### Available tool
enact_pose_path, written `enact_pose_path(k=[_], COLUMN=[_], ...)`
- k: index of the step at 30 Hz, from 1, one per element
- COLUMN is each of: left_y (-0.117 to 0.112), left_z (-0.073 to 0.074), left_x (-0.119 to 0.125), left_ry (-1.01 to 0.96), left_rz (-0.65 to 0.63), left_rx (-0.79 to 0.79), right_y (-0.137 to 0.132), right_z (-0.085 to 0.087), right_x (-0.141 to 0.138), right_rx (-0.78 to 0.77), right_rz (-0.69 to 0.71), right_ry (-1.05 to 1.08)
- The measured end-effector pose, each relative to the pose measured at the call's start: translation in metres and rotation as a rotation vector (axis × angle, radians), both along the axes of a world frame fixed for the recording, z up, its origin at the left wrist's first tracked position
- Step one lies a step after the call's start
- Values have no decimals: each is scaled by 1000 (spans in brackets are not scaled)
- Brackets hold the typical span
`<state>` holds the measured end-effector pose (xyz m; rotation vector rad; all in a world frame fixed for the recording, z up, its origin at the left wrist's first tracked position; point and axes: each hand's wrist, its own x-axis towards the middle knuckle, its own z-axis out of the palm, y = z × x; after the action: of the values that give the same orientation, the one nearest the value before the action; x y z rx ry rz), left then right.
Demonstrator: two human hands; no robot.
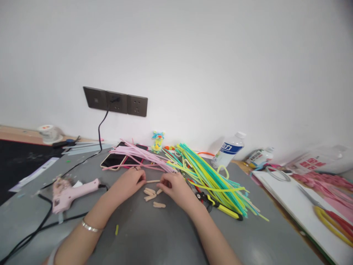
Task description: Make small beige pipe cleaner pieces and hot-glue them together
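My left hand [129, 183] and my right hand [176, 187] meet over the grey table [154, 235], and both pinch a short beige pipe-cleaner piece [153, 181] stretched between their fingertips. Several folded beige pieces [153, 196] lie on the table just below the hands. A bundle of pink pipe cleaners [138, 154] lies behind the hands, and a spread of green and yellow pipe cleaners [212, 173] lies to the right. My left wrist wears a silver bracelet [89, 227].
A pink glue gun [71, 193] with a black cord lies at the left. Two phones [121, 158] rest under the pink bundle. Yellow-handled pliers [220, 206] lie by my right hand. A bottle [228, 149], a white board [303, 206] with scissors [328, 213] and wall sockets [116, 101] surround.
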<state>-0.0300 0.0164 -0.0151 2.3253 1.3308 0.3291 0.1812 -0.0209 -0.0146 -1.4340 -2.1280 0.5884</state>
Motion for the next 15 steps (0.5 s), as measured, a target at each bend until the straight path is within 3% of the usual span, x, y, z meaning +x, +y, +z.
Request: enact_pose_path(k=[6, 9, 12, 15], left_y=[-1, 0, -2, -5], left_z=[9, 17, 24, 27], left_x=[-2, -4, -2, 2], left_ry=[-123, -260, -437, -566], left_rz=[0, 15, 13, -39], left_rx=[-31, -43, -36, -78], right_y=[3, 4, 3, 0], right_z=[-1, 0, 3, 6], right_x=[1, 3, 2, -3], right_rx=[111, 83, -83, -324], right_rz=[-71, -131, -116, -6], right_ry=[92, 208, 442, 784])
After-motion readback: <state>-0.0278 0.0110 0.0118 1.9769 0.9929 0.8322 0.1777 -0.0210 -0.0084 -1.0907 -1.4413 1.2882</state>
